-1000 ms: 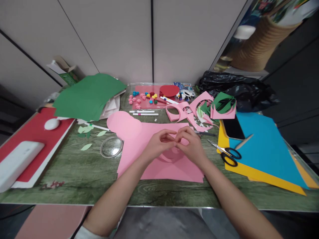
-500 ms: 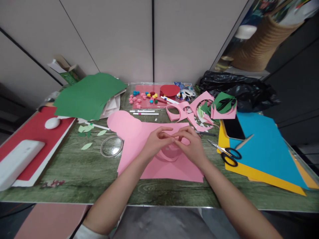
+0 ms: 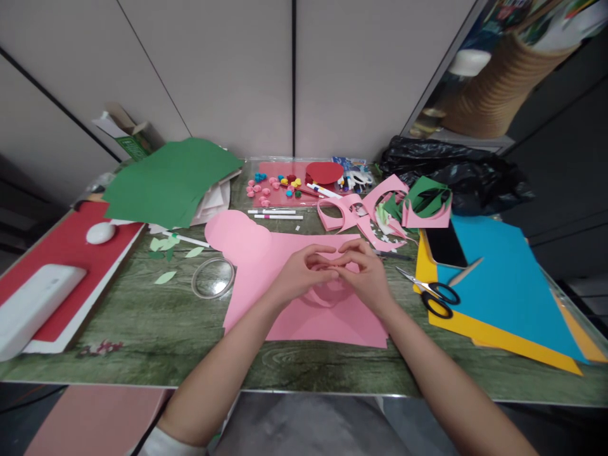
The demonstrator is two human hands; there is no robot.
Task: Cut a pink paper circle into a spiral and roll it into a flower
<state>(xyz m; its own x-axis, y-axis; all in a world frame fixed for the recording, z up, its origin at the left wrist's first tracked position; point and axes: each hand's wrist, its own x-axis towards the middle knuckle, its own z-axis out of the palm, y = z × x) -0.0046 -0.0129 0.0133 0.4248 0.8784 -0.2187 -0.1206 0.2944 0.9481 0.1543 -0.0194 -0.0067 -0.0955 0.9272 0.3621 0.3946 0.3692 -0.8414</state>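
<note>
My left hand point(image 3: 298, 273) and my right hand point(image 3: 365, 274) meet fingertip to fingertip over a large pink sheet point(image 3: 266, 288) on the green wood-grain table point(image 3: 142, 316). Both pinch a curled pink paper strip point(image 3: 327, 296) that loops down between them onto the sheet. The fingers of both hands are bent and pressed together at the strip's top. A pink paper circle point(image 3: 235, 233) lies at the sheet's far left corner.
A clear tape ring point(image 3: 212, 278) lies left of the sheet. Black-handled scissors point(image 3: 430, 293), a phone point(image 3: 444, 246) and blue point(image 3: 503, 285) and yellow paper point(image 3: 498, 339) lie on the right. Green paper point(image 3: 171, 180), markers point(image 3: 275, 214), pink scraps point(image 3: 361, 209) and pompoms point(image 3: 270, 185) sit behind.
Both hands stayed over the pink sheet, working the strip with small finger movements. The view shifted slightly; nothing else moved.
</note>
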